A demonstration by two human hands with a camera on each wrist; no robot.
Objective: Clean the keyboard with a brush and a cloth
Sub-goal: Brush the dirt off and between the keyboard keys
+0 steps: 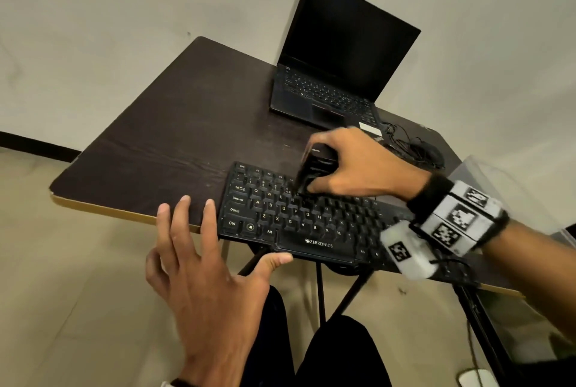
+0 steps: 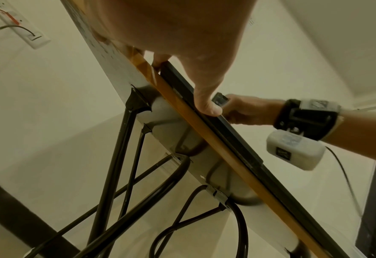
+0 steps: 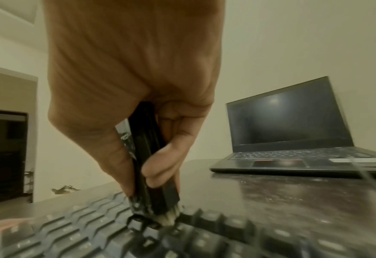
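Note:
A black Zebronics keyboard (image 1: 311,221) lies along the front edge of the dark table (image 1: 171,137). My right hand (image 1: 343,165) grips a black brush (image 1: 311,171) upright over the upper key rows. In the right wrist view the brush (image 3: 147,165) has its pale bristles (image 3: 169,218) down on the keys (image 3: 204,240). My left hand (image 1: 212,249) is spread at the keyboard's left end, with the fingers flat on the table. Its thumb (image 2: 206,101) presses against the keyboard's front edge (image 2: 237,139).
An open laptop (image 1: 336,74) with a dark screen stands at the back of the table. A black mouse (image 1: 427,152) with a coiled cable lies to its right. A clear plastic box (image 1: 498,180) sits at the far right. Black folding legs (image 2: 116,157) run under the table.

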